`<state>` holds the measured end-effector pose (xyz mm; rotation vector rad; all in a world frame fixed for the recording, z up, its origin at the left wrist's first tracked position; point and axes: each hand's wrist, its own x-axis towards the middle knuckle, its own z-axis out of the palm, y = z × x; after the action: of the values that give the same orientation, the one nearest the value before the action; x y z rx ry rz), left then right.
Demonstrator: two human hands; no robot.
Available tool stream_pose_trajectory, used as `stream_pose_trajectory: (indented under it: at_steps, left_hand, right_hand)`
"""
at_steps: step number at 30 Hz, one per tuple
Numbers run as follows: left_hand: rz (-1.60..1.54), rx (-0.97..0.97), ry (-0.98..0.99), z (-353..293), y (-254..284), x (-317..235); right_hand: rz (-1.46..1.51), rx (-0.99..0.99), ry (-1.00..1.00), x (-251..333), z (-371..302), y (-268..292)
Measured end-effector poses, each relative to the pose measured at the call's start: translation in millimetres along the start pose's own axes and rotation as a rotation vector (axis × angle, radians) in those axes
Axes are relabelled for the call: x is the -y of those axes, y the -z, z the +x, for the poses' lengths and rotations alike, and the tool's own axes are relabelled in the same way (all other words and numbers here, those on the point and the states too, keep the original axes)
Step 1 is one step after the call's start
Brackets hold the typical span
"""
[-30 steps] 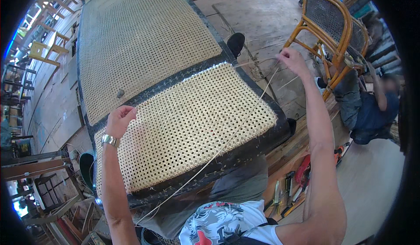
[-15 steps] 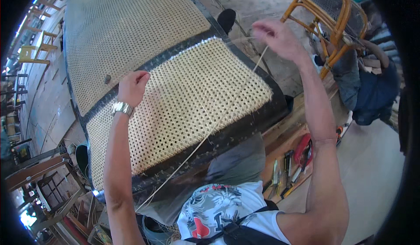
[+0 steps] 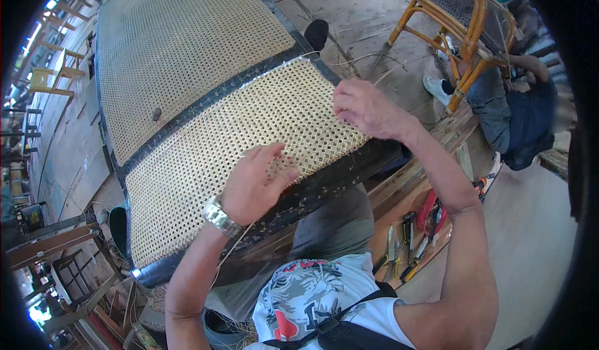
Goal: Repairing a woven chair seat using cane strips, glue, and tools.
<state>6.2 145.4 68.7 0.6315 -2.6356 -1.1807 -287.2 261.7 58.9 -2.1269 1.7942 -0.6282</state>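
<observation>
Over the near panel of woven cane webbing [image 3: 206,131], my left hand [image 3: 253,181] hovers or rests lightly, its thumb and fingers apart; a metal watch is on the wrist. At the panel's right end, my right hand [image 3: 368,109] has its fingers curled together on a thin cane strand [image 3: 384,76], whose tip sticks out beyond the knuckles. More pale strand [image 3: 234,247] hangs below my left wrist toward my lap. A dark patterned frame [image 3: 337,194] borders the webbing. Exactly where the strand enters the weave is hard to make out.
A larger cane panel [image 3: 193,44] lies beyond, with a small dark lump [image 3: 156,113] on it. Hand tools [image 3: 409,237] and a red object [image 3: 430,211] lie on wood at my right. Past them sit a rattan chair [image 3: 475,28] and another person [image 3: 524,122]. A bucket [image 3: 219,330] stands below.
My left hand has moved right and nearer me over the webbing, its fingers opening. The right hand has come down and left to the panel's right end.
</observation>
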Motion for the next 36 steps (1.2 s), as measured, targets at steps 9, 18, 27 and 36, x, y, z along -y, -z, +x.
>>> stream_pose_trajectory:
  at_steps: [9, 18, 27, 36]
  left_hand:
    - [-0.128, 0.292, 0.457, -65, 56, -54]
    - [-0.322, 0.433, 0.717, -173, 32, -40]
    - [-0.282, 0.542, 0.308, -135, -35, -78]
    - [-0.113, 0.610, 0.370, -166, -19, -54]
  right_hand:
    - [-0.172, 0.014, -0.005, 43, -48, 29]
    - [0.116, -0.151, -0.439, 59, -174, 23]
    - [1.294, -0.410, -0.725, 194, -184, -89]
    - [1.801, -0.488, -0.609, 184, -202, -70]
